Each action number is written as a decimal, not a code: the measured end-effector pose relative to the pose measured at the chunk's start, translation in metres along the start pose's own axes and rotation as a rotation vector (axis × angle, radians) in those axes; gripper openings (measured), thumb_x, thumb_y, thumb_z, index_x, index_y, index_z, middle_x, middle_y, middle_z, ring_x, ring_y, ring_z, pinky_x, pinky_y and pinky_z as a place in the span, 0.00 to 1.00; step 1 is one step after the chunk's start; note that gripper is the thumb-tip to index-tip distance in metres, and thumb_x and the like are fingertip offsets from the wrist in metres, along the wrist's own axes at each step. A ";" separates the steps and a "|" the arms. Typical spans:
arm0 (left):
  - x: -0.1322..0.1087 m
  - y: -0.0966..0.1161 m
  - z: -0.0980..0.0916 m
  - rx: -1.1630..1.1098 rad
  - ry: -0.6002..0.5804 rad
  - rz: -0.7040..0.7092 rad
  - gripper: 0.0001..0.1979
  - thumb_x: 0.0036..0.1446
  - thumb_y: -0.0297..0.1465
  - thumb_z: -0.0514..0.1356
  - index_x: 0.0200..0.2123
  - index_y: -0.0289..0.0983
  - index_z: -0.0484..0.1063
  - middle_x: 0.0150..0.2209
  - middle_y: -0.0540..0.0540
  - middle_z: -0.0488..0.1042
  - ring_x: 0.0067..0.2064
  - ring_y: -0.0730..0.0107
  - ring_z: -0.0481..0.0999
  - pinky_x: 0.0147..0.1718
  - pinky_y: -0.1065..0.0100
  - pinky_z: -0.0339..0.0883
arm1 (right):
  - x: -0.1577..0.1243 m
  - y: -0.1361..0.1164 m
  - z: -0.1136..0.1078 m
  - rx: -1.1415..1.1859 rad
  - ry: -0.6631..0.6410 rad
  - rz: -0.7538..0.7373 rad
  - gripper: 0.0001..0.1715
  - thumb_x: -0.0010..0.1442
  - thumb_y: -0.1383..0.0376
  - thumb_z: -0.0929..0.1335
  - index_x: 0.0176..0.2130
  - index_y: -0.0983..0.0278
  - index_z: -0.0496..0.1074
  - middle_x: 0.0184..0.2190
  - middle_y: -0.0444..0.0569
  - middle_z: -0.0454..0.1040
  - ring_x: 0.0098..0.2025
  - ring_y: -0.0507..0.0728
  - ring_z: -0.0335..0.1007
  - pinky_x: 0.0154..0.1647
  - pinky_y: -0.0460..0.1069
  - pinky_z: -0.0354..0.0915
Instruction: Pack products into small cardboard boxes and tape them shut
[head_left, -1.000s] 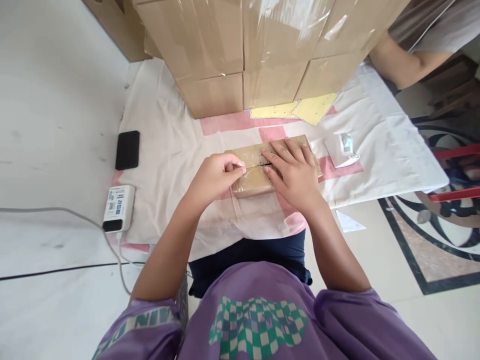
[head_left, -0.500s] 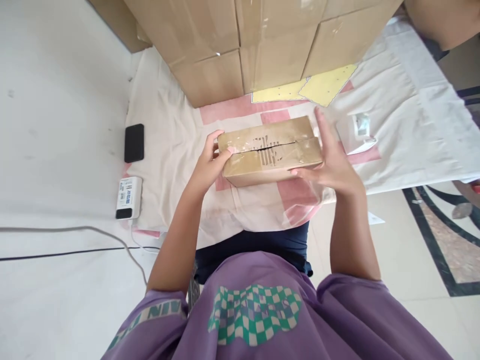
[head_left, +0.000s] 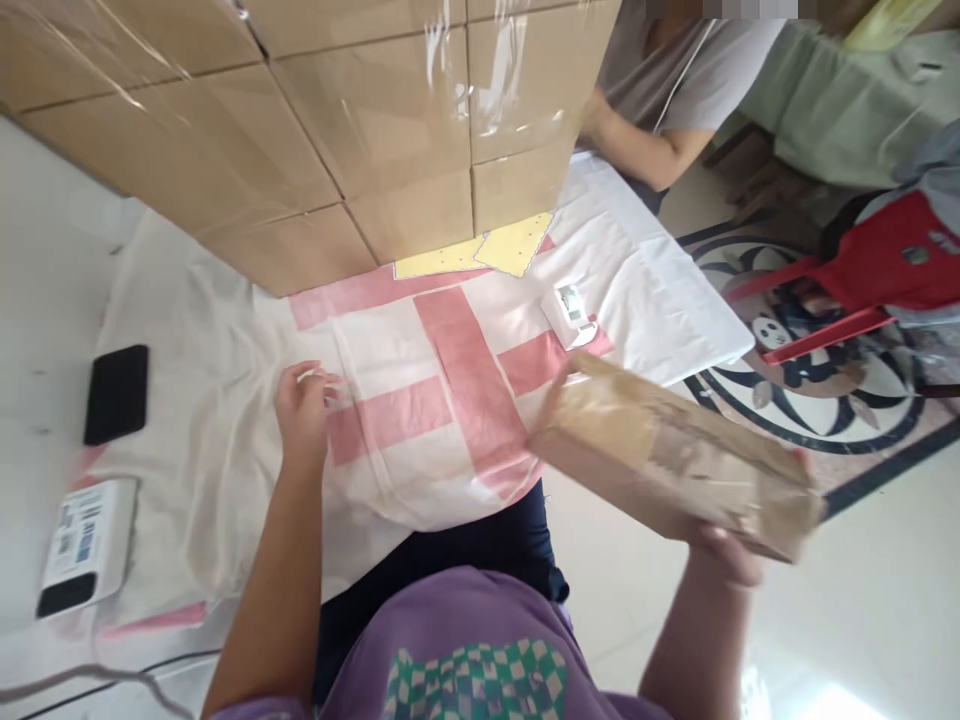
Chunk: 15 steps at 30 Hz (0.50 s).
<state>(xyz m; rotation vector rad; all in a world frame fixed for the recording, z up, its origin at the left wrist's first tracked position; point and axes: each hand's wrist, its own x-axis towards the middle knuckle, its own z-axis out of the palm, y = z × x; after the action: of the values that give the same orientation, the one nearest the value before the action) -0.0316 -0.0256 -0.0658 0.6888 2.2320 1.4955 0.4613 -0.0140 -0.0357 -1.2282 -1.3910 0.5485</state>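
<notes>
My right hand (head_left: 727, 555) grips a brown cardboard box (head_left: 660, 450) from below, near its right end, past the table's front edge. The box is tilted and blurred by motion, and the far fingers are mostly hidden behind it. Over the left part of the cloth-covered table (head_left: 390, 440) is my left hand (head_left: 304, 400). Its fingers are loosely bent and apart, with nothing in them. Just beyond the box's left end stands a small white box-like thing (head_left: 571, 315) with a clear, shiny part on top.
Stacked cardboard boxes (head_left: 375, 130) under clear film rise at the back. Yellow sheets (head_left: 517, 245) lie at their foot. A black phone (head_left: 118, 394) and a white device (head_left: 88, 545) with a cable are at left. Another person (head_left: 660, 110) is behind the stack; a red chair (head_left: 892, 260) stands right.
The box has left the table and moved right in my right hand. My left hand has let go of it. The view has turned to the right, bringing the other person into sight.
</notes>
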 end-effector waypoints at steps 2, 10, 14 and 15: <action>-0.001 -0.017 0.016 0.112 0.033 0.049 0.14 0.56 0.36 0.57 0.45 0.39 0.71 0.34 0.48 0.78 0.32 0.70 0.74 0.36 0.69 0.67 | 0.010 0.008 -0.017 -0.062 0.212 0.043 0.50 0.52 0.42 0.69 0.69 0.23 0.49 0.73 0.33 0.58 0.76 0.70 0.50 0.66 0.79 0.61; -0.002 -0.010 0.048 0.672 0.043 0.021 0.15 0.62 0.44 0.57 0.47 0.45 0.74 0.31 0.52 0.76 0.35 0.62 0.75 0.34 0.65 0.56 | 0.192 0.106 0.098 -0.513 0.373 -0.158 0.75 0.42 0.35 0.72 0.70 0.74 0.45 0.66 0.81 0.53 0.71 0.79 0.54 0.71 0.70 0.54; -0.001 -0.010 0.049 0.712 0.022 0.023 0.15 0.63 0.45 0.56 0.47 0.45 0.73 0.31 0.52 0.76 0.34 0.61 0.75 0.33 0.65 0.54 | 0.277 0.108 0.191 -0.648 0.186 0.030 0.71 0.49 0.45 0.76 0.71 0.78 0.42 0.64 0.79 0.56 0.69 0.78 0.52 0.71 0.71 0.50; -0.001 -0.011 0.049 0.724 0.018 0.023 0.15 0.63 0.45 0.56 0.47 0.45 0.73 0.31 0.52 0.76 0.35 0.60 0.75 0.32 0.65 0.54 | 0.292 0.104 0.209 -0.647 0.158 0.067 0.70 0.50 0.47 0.76 0.71 0.78 0.41 0.63 0.78 0.56 0.69 0.77 0.53 0.71 0.69 0.50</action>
<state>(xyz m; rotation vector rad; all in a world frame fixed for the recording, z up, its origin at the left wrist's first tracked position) -0.0065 0.0071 -0.0937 0.8933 2.7842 0.6601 0.3621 0.3462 -0.0526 -1.7927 -1.4421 0.0270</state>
